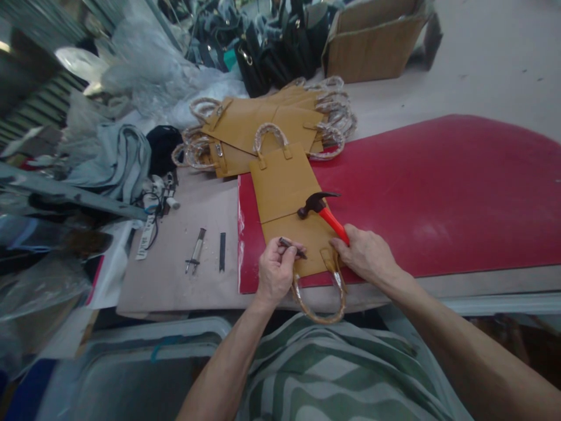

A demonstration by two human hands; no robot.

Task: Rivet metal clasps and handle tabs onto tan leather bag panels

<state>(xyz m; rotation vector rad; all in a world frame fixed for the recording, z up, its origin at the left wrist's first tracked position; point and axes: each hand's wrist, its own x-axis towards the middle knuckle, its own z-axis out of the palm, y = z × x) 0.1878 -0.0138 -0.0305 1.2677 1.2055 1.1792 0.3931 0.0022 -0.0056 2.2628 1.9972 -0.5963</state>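
Note:
A tan leather bag panel [280, 187] lies flat before me, with a plastic-wrapped handle at its far end and another handle [322, 318] hanging toward me over the table edge. My left hand [276, 272] pinches a short dark metal punch [293, 248], tilted over the panel's near left part. In my right hand [370, 254] is a claw hammer [331, 219] with an orange-red grip; its black head hovers above or rests on the panel, I cannot tell which. My right fingers are close to the near handle's tab.
A red mat [438, 199] lies under the panel. Several similar tan panels [267, 117] are piled behind it. A compass-like metal tool [196, 251] and a dark strip [222, 251] lie at left. Black bags [280, 47] and a cardboard box [372, 44] stand at the back.

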